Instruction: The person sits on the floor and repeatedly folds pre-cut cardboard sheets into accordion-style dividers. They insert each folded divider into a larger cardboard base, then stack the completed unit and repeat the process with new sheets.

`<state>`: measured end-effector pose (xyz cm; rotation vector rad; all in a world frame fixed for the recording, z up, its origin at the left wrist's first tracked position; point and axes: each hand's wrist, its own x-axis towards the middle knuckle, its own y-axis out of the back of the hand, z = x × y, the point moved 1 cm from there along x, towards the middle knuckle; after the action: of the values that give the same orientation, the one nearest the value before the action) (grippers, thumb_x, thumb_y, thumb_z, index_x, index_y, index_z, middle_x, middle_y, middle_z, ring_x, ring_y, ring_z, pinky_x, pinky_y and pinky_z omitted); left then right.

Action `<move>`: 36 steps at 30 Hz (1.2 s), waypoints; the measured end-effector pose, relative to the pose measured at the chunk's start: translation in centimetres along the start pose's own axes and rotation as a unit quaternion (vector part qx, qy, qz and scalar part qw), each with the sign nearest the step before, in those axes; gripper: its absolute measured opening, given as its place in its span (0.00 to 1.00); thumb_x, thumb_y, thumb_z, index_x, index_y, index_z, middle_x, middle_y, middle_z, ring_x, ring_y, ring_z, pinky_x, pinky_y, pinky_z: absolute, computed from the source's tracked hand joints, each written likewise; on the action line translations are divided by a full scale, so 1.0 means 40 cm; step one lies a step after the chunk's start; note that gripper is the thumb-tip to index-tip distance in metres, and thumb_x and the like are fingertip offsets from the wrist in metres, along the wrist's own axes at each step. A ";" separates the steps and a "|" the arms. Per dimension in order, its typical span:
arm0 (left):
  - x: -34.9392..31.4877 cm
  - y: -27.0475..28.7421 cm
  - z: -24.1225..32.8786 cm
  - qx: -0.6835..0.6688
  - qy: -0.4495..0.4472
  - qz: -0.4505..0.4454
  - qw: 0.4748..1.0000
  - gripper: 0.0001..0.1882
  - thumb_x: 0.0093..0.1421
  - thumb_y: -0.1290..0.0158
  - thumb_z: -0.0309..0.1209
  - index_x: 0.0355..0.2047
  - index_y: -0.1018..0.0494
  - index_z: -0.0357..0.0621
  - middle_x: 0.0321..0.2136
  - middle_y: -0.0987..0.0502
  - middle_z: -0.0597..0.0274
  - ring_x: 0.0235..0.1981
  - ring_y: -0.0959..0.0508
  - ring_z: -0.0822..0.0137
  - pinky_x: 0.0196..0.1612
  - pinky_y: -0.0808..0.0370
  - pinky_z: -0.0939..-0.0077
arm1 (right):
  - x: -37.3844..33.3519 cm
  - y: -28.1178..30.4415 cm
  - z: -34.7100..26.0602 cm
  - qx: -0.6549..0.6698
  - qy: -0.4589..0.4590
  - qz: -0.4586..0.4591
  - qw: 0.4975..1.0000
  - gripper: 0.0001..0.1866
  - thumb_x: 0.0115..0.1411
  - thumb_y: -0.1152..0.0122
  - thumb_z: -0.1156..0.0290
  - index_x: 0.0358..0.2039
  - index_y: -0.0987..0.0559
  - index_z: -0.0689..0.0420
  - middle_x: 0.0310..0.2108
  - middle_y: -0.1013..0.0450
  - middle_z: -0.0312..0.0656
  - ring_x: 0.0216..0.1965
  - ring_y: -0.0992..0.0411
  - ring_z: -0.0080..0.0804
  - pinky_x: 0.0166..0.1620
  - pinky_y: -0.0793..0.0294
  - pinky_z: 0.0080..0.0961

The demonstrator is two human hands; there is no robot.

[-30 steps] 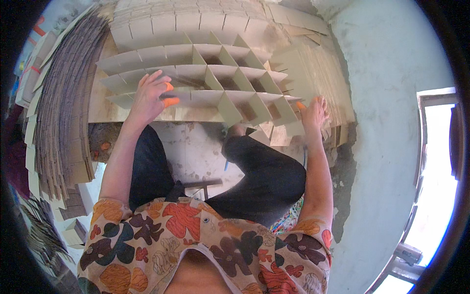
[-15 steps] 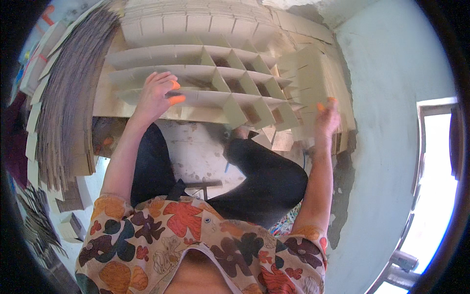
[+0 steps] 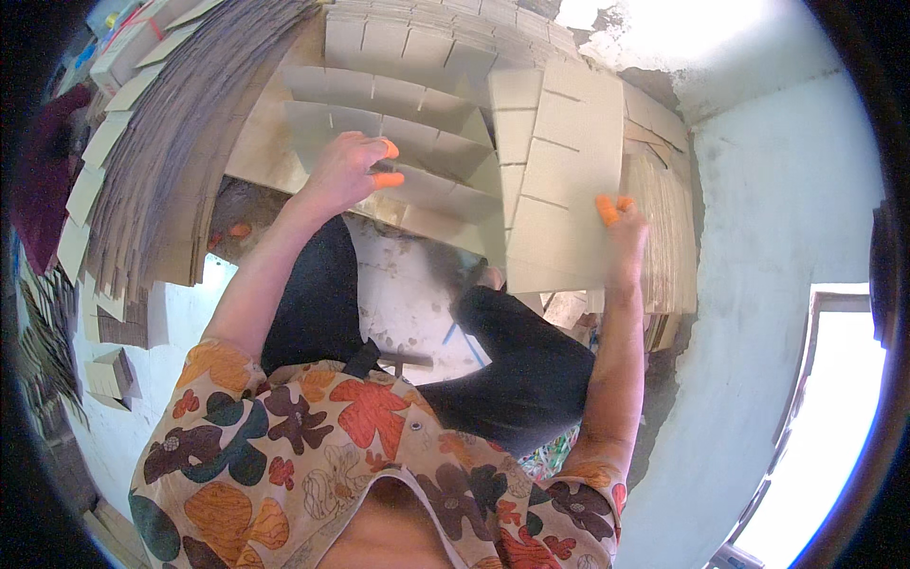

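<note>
My right hand (image 3: 625,232), with orange covers on its thumb and a finger, pinches the right edge of a slotted cardboard divider strip (image 3: 573,171). That strip is raised at a slant and overlaps another slotted piece (image 3: 515,119). To its left, long cardboard strips (image 3: 436,152) stand on edge in rows, and their right ends are hidden. My left hand (image 3: 353,173) is over the nearer rows, its orange-covered thumb and finger spread apart with nothing between them. Whether it touches a row, I cannot tell.
Tall stacks of cardboard strips stand at the left (image 3: 180,142), the back (image 3: 408,43) and the right (image 3: 661,228). A pale blue wall (image 3: 758,190) closes off the right side. My dark-trousered legs (image 3: 521,365) are below the work.
The right hand now holds up a slotted strip, which covers the crossed cells seen before. The left hand stays over the rows. The whole view has shifted.
</note>
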<state>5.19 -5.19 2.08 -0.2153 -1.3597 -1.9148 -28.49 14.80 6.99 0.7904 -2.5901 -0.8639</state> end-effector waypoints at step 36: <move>0.006 -0.083 -0.003 -0.016 0.047 -0.060 0.997 0.08 0.47 0.41 0.30 0.24 0.30 0.44 0.19 0.27 0.54 0.27 0.25 0.50 0.28 0.30 0.56 | -0.085 -0.350 -0.281 -0.148 0.383 -0.214 0.886 0.13 0.51 0.45 0.78 0.39 0.24 0.65 0.25 0.28 0.59 0.29 0.27 0.55 0.33 0.27 0.43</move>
<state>2.86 -4.95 -0.30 -0.0598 -1.3062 -2.0197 -15.18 2.26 6.63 1.3066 -1.5756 -0.8045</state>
